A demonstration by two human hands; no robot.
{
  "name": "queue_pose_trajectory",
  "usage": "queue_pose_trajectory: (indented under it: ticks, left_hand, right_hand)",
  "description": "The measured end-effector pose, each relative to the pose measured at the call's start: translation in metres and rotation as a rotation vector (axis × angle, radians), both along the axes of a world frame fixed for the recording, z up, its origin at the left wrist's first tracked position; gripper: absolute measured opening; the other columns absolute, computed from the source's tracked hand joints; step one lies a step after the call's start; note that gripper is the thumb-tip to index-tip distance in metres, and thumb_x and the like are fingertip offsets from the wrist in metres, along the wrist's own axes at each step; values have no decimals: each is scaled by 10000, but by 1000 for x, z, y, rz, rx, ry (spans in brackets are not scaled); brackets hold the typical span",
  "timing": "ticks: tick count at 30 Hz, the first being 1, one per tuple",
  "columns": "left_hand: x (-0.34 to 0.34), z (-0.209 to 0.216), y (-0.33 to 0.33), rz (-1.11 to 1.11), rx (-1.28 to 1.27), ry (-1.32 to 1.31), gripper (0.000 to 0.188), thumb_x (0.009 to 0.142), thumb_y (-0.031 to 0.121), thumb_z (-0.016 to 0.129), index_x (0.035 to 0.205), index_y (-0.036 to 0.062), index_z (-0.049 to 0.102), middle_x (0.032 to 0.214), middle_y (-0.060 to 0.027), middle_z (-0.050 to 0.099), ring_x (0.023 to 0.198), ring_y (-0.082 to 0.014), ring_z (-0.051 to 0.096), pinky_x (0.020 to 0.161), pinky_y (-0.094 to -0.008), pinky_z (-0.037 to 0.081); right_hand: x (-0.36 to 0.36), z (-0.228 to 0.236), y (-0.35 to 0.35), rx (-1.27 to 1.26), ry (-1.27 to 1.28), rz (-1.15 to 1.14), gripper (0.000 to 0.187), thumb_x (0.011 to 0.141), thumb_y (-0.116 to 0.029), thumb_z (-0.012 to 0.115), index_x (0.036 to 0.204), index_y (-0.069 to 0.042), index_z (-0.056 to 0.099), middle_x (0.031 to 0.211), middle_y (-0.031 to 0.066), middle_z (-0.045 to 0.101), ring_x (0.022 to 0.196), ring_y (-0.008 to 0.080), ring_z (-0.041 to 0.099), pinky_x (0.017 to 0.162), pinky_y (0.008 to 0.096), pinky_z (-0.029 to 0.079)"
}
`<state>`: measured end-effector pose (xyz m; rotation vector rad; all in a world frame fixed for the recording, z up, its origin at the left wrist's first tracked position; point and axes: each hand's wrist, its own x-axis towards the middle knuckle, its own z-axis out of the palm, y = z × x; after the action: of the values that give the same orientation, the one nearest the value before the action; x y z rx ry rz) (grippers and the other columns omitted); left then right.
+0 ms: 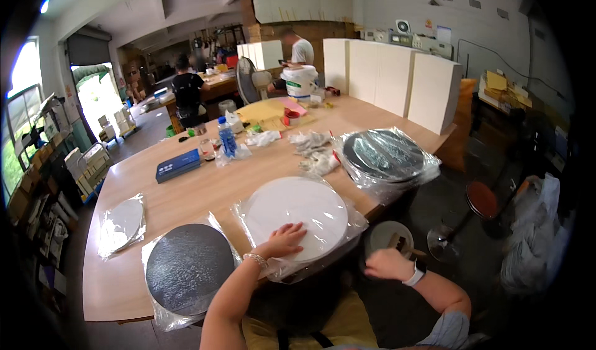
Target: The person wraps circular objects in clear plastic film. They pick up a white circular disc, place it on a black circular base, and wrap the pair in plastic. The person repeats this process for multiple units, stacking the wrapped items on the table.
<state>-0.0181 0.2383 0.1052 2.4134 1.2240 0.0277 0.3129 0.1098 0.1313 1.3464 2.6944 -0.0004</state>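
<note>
My left hand (286, 240) lies with its fingers stretched out on a round white disc (304, 204) in a clear plastic bag, at the table's near edge. My right hand (389, 265) is curled closed in the air beyond that edge, beside a pale round bin (397, 231); whatever its fingers may hold is hidden. To the left of the white disc is a dark grey disc (189, 266) in a clear bag. Farther left lies a smaller bagged pale disc (122, 223). On the right, bagged dark discs (383, 154) are stacked near the table's edge.
On the wooden table (133, 179) are a blue box (178, 165), a blue-capped bottle (226, 137), white gloves (313, 151) and a white bucket (300, 81). Tall white boards (382, 73) stand at the far right. A red-topped stool (481, 200) is beside the table. Two people sit farther back.
</note>
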Motion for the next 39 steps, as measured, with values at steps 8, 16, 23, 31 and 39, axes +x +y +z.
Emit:
queue_pose_trajectory:
  ticks: [8, 16, 23, 31, 39]
  left_hand:
    - [-1, 8, -4, -22, -12, -16, 661, 836, 379, 577, 1422, 206, 326, 1539, -18, 137, 1390, -288, 145, 1094, -492, 146]
    - [36, 18, -44, -72, 534, -305, 467, 771, 221, 689, 1193, 85, 545, 1393, -144, 375, 1245, -378, 346, 1018, -461, 328]
    - [48, 4, -119, 153, 713, -77, 434, 691, 89, 722, 1102, 98, 583, 1202, -106, 498, 1083, -341, 446, 912, -442, 405]
    - [68, -11, -130, 119, 483, -137, 304, 831, 81, 591, 1126, 25, 546, 924, -156, 607, 765, -337, 605, 622, -403, 497]
    - [88, 11, -112, 254, 310, -169, 301, 879, 122, 547, 1157, 12, 516, 930, -199, 617, 751, -338, 620, 602, -401, 494]
  right_hand:
    - [-18, 13, 60, 85, 187, 263, 261, 826, -294, 622, 967, -75, 611, 970, 76, 604, 878, 274, 581, 806, 418, 456]
    - [-33, 0, 46, 500, 954, 419, 103, 815, -146, 609, 786, -52, 577, 771, 49, 540, 738, 223, 563, 660, 331, 487]
    - [-40, -61, 52, 271, 634, 163, 143, 833, -210, 589, 777, -85, 547, 755, 63, 584, 703, 242, 602, 617, 357, 493]
    - [-52, -59, 62, 57, 1050, -265, 225, 865, -212, 547, 877, 8, 496, 652, 190, 610, 607, 385, 607, 543, 471, 486]
    - [-57, -37, 65, -175, 1412, -215, 507, 866, -34, 462, 1345, 24, 303, 872, 220, 614, 772, 368, 616, 666, 411, 501]
